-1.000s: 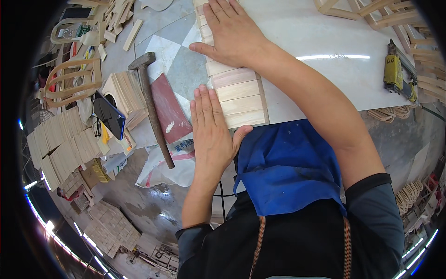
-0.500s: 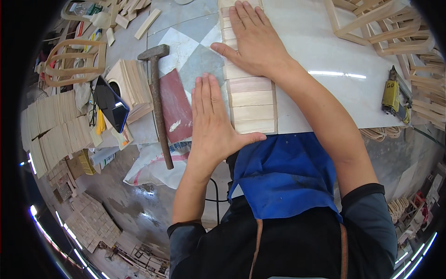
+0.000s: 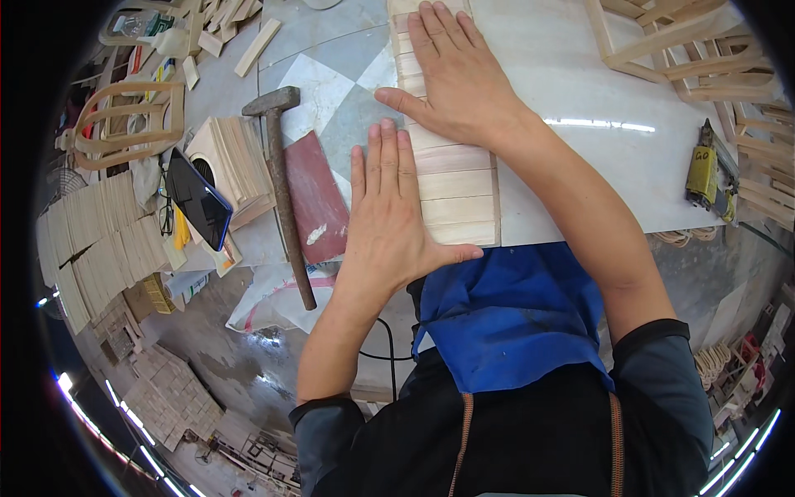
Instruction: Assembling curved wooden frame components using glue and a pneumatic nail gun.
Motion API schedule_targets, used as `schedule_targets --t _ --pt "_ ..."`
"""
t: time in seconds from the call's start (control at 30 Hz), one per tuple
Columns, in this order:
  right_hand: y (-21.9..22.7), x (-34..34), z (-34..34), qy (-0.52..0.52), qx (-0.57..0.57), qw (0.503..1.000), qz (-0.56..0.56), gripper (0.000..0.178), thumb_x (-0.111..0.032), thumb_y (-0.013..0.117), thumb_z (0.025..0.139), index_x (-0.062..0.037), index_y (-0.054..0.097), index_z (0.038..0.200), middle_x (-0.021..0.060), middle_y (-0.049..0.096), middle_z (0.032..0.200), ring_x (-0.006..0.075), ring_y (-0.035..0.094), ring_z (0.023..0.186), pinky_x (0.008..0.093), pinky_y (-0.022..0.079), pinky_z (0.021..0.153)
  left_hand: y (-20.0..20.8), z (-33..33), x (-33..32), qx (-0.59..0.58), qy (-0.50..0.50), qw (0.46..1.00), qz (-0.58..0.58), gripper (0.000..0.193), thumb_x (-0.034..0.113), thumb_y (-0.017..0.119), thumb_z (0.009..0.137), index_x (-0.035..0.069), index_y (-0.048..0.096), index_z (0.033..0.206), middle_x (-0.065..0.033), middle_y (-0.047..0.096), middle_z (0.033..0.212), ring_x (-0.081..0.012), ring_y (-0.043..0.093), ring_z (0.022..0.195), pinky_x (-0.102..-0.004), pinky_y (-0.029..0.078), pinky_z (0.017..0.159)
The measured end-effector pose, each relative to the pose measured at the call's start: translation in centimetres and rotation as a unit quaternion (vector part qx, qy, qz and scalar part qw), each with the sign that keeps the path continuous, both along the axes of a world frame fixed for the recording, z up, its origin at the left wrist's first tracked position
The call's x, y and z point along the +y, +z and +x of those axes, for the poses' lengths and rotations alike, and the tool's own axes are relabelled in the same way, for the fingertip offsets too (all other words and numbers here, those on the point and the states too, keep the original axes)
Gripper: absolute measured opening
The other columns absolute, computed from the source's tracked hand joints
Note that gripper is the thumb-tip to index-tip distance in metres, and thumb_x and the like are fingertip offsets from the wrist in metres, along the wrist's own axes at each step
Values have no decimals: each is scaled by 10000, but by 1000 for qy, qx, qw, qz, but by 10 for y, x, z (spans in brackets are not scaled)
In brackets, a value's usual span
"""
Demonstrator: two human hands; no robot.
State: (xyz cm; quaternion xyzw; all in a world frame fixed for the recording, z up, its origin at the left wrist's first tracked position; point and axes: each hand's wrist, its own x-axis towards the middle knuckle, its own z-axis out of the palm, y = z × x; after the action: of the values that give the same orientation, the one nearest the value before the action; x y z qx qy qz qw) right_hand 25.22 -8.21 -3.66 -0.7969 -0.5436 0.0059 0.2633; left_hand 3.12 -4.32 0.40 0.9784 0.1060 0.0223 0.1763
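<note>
The wooden slats (image 3: 457, 184) lie rowed at the worktop's (image 3: 546, 58) near edge; the left hand (image 3: 387, 224), thumb spread, seems to square their side and end; the right hand (image 3: 460, 79) lies flat, perhaps steadying them. Both hands' fingers (image 3: 389, 161) extend straight, gripping nothing.

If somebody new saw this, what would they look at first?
Probably the right hand, flat on the row of pale wooden strips at top centre, and the left hand, spread along the row's left edge. Next might be the hammer, left of the hands, beside a dark red sheet, or the bright blue cloth over the person's lap.
</note>
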Motion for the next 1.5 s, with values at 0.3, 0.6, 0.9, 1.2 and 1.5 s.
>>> schedule_targets --t 0.3,0.6,0.9,1.2,1.5 --pt "-23 -32 57 -51 -56 995 -61 967 -625 382 1148 195 327 1657 394 331 1743 458 218 1699 488 98 1419 2 1 0 6 2 1000 -13 1672 890 867 615 -198 190 1689 -411 234 1770 -522 176 1696 -614 96 1394" --pt "-42 -33 40 -113 -79 989 -56 989 -656 415 1127 194 377 1630 393 375 1717 465 258 1682 498 117 1410 8 5 -3 32 2 999 -3 1620 825 892 642 -227 210 1668 -448 221 1756 -555 165 1686 -622 84 1386" --pt "-54 7 29 -94 -85 992 -12 1012 -688 448 1105 193 428 1603 393 420 1691 472 297 1666 508 135 1401 7 6 -1 26 3 999 -19 1615 820 887 641 -224 208 1671 -451 201 1761 -555 146 1690 -630 68 1386" --pt "-38 22 3 -72 -122 989 46 1035 -719 481 1084 191 478 1575 392 464 1665 479 336 1649 519 154 1391 1 1 3 2 10 998 -59 1623 825 877 641 -217 196 1681 -450 169 1770 -552 110 1697 -636 47 1386" --pt "-16 18 2 -54 -102 993 26 1055 -725 500 1078 200 459 1583 416 432 1673 502 307 1656 525 143 1395 0 3 3 7 13 997 -76 1638 821 884 630 -212 182 1689 -453 154 1773 -551 78 1703 -661 9 1379"
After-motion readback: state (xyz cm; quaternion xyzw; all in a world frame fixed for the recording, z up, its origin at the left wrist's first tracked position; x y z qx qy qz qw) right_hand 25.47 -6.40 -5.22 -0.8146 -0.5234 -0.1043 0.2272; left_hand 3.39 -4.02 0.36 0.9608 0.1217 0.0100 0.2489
